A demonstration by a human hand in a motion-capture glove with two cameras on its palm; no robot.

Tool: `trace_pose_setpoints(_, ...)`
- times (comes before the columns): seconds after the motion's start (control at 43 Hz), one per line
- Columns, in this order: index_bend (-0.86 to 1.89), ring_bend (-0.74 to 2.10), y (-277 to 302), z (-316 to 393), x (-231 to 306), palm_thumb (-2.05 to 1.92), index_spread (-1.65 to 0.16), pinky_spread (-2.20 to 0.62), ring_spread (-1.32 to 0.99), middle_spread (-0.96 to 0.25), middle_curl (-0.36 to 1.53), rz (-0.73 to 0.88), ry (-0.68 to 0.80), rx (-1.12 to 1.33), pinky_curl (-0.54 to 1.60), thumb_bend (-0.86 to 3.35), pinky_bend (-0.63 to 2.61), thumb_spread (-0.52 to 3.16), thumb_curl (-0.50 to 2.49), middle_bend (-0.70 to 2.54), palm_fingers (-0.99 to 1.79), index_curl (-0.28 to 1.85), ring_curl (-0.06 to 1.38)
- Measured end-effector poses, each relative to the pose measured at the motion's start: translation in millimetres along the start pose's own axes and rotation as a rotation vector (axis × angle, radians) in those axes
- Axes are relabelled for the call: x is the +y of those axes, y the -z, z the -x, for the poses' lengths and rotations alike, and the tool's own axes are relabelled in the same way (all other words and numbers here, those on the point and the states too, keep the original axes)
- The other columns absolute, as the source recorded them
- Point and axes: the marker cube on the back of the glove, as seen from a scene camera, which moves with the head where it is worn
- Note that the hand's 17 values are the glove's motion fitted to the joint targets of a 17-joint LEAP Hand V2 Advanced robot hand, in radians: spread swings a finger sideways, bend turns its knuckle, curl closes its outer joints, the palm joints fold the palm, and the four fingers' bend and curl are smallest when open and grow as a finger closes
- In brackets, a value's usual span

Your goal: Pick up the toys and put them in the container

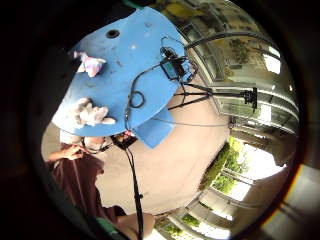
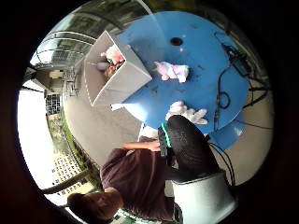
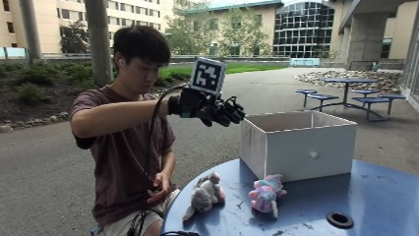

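Outside view: grip (image 3: pixel 219 110) raised beside white container (image 3: pixel 298 145), fingers loosely curled, holding nothing. Seemingly between toys. Next: down to grey toy (image 3: pixel 204 194) near worktop (image 3: pixel 367 206) edge, or pink toy (image 3: pixel 266 194) just in front of container. Open air above both; container wall close behind pink one

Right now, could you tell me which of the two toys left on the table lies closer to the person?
The grey-white plush toy, near the blue table's edge by the person. The pink-and-purple plush toy lies farther in, by the white container.
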Motion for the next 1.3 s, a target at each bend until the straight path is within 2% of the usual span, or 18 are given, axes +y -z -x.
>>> trace_pose_setpoints(0.116, 0.05, 0.28, -70, 5, 3, 0.09, -0.12, 0.02, 0.02, 0.04, 0.32, 0.037, 0.047, 0.035, 0.34, -0.01, 0.76, 1.33, 0.42, 0.15, -0.27, 0.17, 0.32)
trace_pose_setpoints(0.256, 0.05, 0.27, -183, 38, 6, 0.1, -0.12, 0.02, 0.01, 0.03, 0.31, 0.177, 0.25, 0.018, 0.34, -0.01, 0.74, 1.31, 0.4, 0.15, -0.27, 0.16, 0.32)
trace_pose_setpoints(0.418, 0.05, 0.24, -267, 53, -9, 0.17, -0.11, 0.01, 0.02, 0.04, 0.3, 0.282, 0.285, -0.041, 0.33, 0.03, 0.7, 1.33, 0.4, 0.15, -0.28, 0.15, 0.32)
trace_pose_setpoints(0.511, 0.04, 0.37, -285, 56, -18, 0.31, -0.08, -0.01, -0.01, 0.03, 0.34, 0.274, 0.293, -0.122, 0.33, 0.14, 0.7, 1.48, 0.42, 0.25, 0.01, 0.13, 0.36)
trace_pose_setpoints(0.651, 0.09, 0.59, -292, 61, -20, 0.44, -0.07, -0.19, -0.12, 0.01, 0.36, 0.219, 0.298, -0.15, 0.35, 0.24, 0.91, 1.61, 0.43, 0.28, 0.43, 0.11, 0.4)
trace_pose_setpoints(0.721, 0.11, 0.67, -292, 62, -19, 0.49, -0.06, -0.28, -0.17, 0.0, 0.36, 0.188, 0.31, -0.142, 0.36, 0.29, 0.97, 1.63, 0.43, 0.27, 0.53, 0.11, 0.42)
trace_pose_setpoints(0.767, 0.11, 0.75, -293, 63, -18, 0.53, -0.06, -0.33, -0.22, -0.03, 0.4, 0.156, 0.325, -0.142, 0.37, 0.33, 0.97, 1.65, 0.44, 0.35, 0.67, 0.11, 0.45)
trace_pose_setpoints(0.79, 0.09, 0.83, -293, 64, -17, 0.56, -0.05, -0.35, -0.25, -0.05, 0.43, 0.136, 0.333, -0.145, 0.38, 0.36, 0.98, 1.66, 0.44, 0.45, 0.87, 0.1, 0.48)
trace_pose_setpoints(0.814, 0.08, 0.82, -293, 66, -17, 0.56, -0.05, -0.36, -0.26, -0.05, 0.42, 0.115, 0.34, -0.149, 0.36, 0.37, 0.96, 1.65, 0.44, 0.44, 0.82, 0.08, 0.46)
trace_pose_setpoints(0.86, 0.12, 0.93, -293, 69, -18, 0.62, -0.05, -0.38, -0.28, -0.07, 0.46, 0.074, 0.347, -0.162, 0.37, 0.42, 0.97, 1.66, 0.46, 0.54, 1.05, 0.08, 0.5)
trace_pose_setpoints(0.883, 0.08, 0.91, -292, 70, -19, 0.62, -0.05, -0.4, -0.3, -0.08, 0.46, 0.055, 0.349, -0.168, 0.38, 0.44, 0.97, 1.66, 0.46, 0.51, 0.94, 0.07, 0.49)
trace_pose_setpoints(0.907, 0.22, 1.08, -292, 72, -20, 0.69, -0.04, -0.39, -0.28, -0.07, 0.53, 0.037, 0.352, -0.173, 0.38, 0.47, 0.91, 1.62, 0.49, 0.71, 1.4, 0.11, 0.56)
trace_pose_setpoints(0.953, 0.3, 1.13, -290, 75, -23, 0.75, -0.03, -0.39, -0.27, -0.1, 0.58, 0.01, 0.362, -0.177, 0.38, 0.5, 0.85, 1.61, 0.52, 0.88, 1.53, 0.14, 0.58)
trace_pose_setpoints(1.0, 0.6, 1.15, -287, 79, -27, 0.82, -0.01, -0.39, -0.25, -0.13, 0.57, 0.008, 0.374, -0.172, 0.37, 0.56, 0.78, 1.64, 0.55, 0.86, 1.58, 0.23, 0.59)
trace_pose_setpoints(1.069, 0.83, 1.17, -280, 83, -34, 0.91, 0.03, -0.39, -0.2, -0.16, 0.59, 0.062, 0.392, -0.182, 0.35, 0.65, 0.67, 1.64, 0.61, 0.9, 1.51, 0.3, 0.61)
trace_pose_setpoints(1.162, 0.94, 1.22, -253, 79, -42, 0.94, 0.1, -0.35, -0.21, -0.18, 0.66, 0.144, 0.403, -0.247, 0.34, 0.65, 0.61, 1.54, 0.69, 1.11, 1.46, 0.37, 0.63)
trace_pose_setpoints(1.186, 1.01, 1.21, -243, 79, -44, 0.89, 0.11, -0.22, -0.23, -0.2, 0.66, 0.144, 0.402, -0.265, 0.36, 0.61, 0.69, 1.49, 0.7, 1.04, 1.37, 0.4, 0.64)
trace_pose_setpoints(1.302, 0.97, 1.27, -160, 72, -53, 0.64, 0.02, -0.17, -0.29, -0.23, 0.72, 0.052, 0.375, -0.335, 0.37, 0.38, 0.79, 1.3, 0.71, 1.11, 1.09, 0.43, 0.67)
